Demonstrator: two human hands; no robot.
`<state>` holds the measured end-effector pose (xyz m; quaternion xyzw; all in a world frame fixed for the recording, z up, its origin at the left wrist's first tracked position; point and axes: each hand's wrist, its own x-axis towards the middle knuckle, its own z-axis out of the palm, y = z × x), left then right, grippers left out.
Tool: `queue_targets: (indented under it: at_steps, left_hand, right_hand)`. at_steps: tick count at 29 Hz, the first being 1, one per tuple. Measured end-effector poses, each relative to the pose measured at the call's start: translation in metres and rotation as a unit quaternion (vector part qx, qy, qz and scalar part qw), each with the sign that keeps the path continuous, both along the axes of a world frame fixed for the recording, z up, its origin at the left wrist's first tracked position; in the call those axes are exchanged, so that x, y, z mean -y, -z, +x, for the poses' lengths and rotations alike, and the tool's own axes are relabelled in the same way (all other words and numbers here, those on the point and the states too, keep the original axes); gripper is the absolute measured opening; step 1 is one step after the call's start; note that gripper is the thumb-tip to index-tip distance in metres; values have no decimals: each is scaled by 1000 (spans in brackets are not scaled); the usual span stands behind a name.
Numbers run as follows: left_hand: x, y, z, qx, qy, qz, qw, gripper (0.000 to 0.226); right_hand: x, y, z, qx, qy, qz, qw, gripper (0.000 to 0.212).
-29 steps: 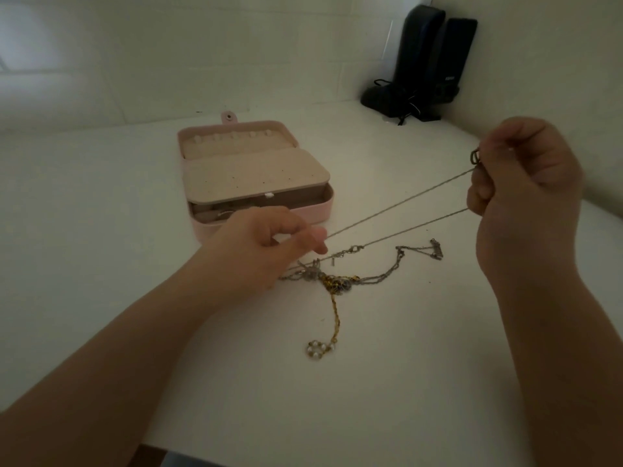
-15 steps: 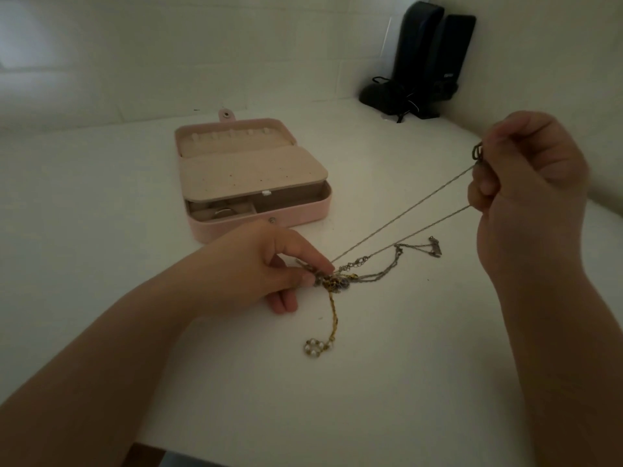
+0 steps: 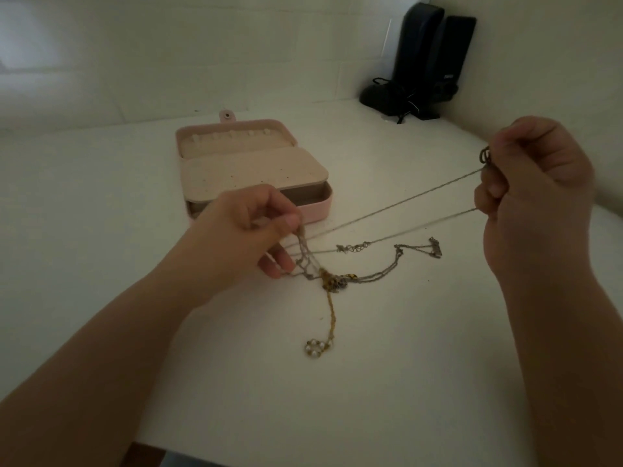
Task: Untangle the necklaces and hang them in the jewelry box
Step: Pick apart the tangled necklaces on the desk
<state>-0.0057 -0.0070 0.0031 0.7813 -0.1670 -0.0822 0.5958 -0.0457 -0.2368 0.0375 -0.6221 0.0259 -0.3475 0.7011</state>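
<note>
Head view: the right hand [image 3: 536,197], raised at the right side, has its fingers curled tight around a thin silver chain [image 3: 397,210], whose 2 strands run taut down and left toward the left hand [image 3: 249,230]. The left hand pinches a few fine strands between thumb and fingertips just above the knot of tangled necklaces [image 3: 332,281], which lies on the white bench [image 3: 404,365]. A gold chain [image 3: 330,318] trails from the knot toward the viewer and ends in a small ring of pearls [image 3: 315,347]. Behind the left hand the pink jewelry box [image 3: 236,156] sits open, its lid's row of hooks bare. 2 dark speakers [image 3: 435,52] stand in the far corner.
</note>
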Motion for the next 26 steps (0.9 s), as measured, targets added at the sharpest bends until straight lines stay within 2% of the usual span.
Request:
queue_targets:
  at_steps: [4,7,9,11,14,17,20,23,26]
  left_hand:
    - [-2,-4,1,-44,-36,-116,992,13]
    - [-1,-5,-1,-23,-29,-143,989,15]
    - [-1,-6,-2,8,-16,-140,990,15]
    - [0,-6,-4,58,-6,-111,992,15]
    - [3,-4,-6,161,4,-39,986,14]
    - [6,-5,-7,220,36,-33,974,9]
    - [8,-6,-7,216,33,-51,975,14]
    - [9,-4,-7,202,25,-68,977,18]
    - [8,0,-3,211,-9,-19,977,12]
  right_hand:
    - [3,0,-2,-23,-21,0,1000,28]
    - [3,4,-1,-76,-62,-56,994,28]
    - [-2,7,-2,-125,-98,-156,975,25]
    - [-11,10,-3,-176,-150,-249,940,26]
    - [-31,17,-4,-214,-228,-323,893,18]
    - [-52,25,-3,-212,-286,-321,878,12]
    - [-65,27,-2,-182,-306,-290,888,9]
    - [-65,26,-1,-162,-283,-261,908,15]
    - [-58,25,0,-168,-246,-284,911,20]
